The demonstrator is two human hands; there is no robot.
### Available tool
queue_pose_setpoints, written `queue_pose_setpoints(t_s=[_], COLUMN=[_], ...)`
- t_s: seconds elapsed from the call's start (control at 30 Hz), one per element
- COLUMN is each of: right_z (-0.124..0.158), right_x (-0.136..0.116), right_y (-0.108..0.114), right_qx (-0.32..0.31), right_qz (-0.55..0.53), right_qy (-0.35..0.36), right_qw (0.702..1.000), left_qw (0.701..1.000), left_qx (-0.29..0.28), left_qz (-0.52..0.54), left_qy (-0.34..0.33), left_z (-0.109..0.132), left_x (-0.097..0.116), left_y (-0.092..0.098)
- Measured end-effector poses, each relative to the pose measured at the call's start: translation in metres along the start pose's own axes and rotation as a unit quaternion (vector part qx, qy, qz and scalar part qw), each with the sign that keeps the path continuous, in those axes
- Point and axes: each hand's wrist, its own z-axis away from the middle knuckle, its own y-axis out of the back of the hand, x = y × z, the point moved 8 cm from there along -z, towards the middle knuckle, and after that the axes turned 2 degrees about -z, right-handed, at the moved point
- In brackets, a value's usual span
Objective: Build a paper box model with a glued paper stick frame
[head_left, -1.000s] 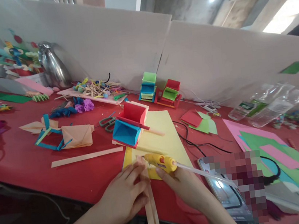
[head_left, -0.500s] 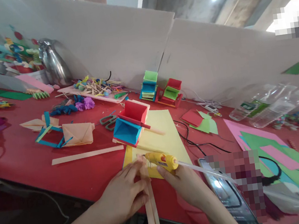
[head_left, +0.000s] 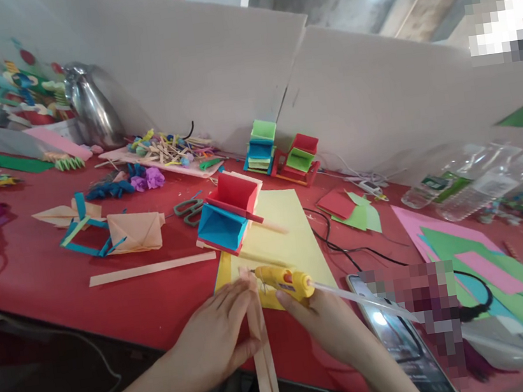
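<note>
At the near edge of the table (head_left: 161,309), the left hand (head_left: 221,326) is closed on the strip (head_left: 266,375), a narrow beige piece with a lengthwise fold. Its fingertips press on the strip close to the upper end, and the thumb bears on the strip lower down; no gap shows between fingers and strip. The strip's upper end lies over the yellow sheet (head_left: 288,218); the lower end extends past the table edge toward the wearer. The right hand (head_left: 328,319) is closed around the glue gun (head_left: 285,281), thumb along the near side of the yellow body. The remaining fingers are largely hidden, so the trigger position cannot be told. The nozzle points left, at the upper end of the strip; whether tip and paper touch cannot be told. A clear glue stick (head_left: 359,302) projects from the rear of the gun above the right forearm. Beyond the hands, the red-and-blue paper unit (head_left: 222,227) rests partly on the sheet, with the scissors (head_left: 189,212) just beside it. A second strip (head_left: 153,269) lies left of the sheet. The phone (head_left: 399,345) lies right of the right hand.
</note>
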Motion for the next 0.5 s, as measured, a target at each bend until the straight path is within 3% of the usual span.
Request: queue_pose_setpoints(t_s=[0.2,0.5], right_z=[0.008,0.022], right_x=[-0.002,-0.001], right_y=[-0.002,-0.001], right_qx=[-0.004,-0.006], right_qz=[-0.004,0.024], right_qy=[0.019,0.005], right_qw=[1.0,1.0], left_qw=[0.999,0.999], left_qx=[0.03,0.031], left_qz=[0.033,0.029], left_qy=[0.016,0.031], left_z=[0.001,0.002], left_x=[-0.001,-0.003], left_y=[0.001,0.001])
